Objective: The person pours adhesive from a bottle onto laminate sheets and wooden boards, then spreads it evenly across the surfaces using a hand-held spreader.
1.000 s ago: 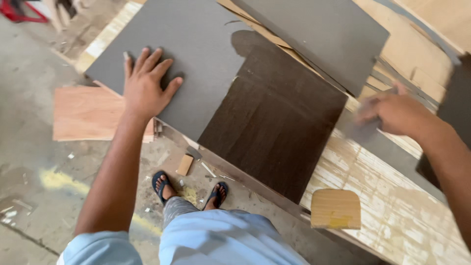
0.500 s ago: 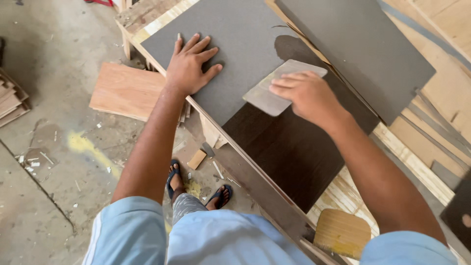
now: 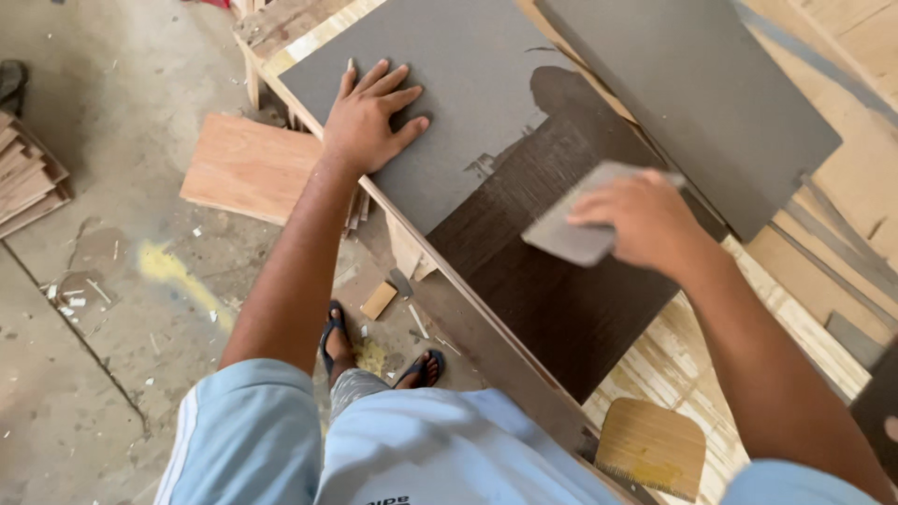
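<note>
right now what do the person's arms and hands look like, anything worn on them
Both arms are bare to short light-blue sleeves; the left sleeve has white stripes. The left hand and right hand wear no gloves; no rings or watch are visible.

Plywood offcut on concrete floor

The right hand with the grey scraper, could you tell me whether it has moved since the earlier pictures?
Yes. The right hand carried the grey scraper from beyond the dark brown panel onto it, near the grey sheet edge.

packages: none | labels, signs: none | screens: none (only bare boards)
</note>
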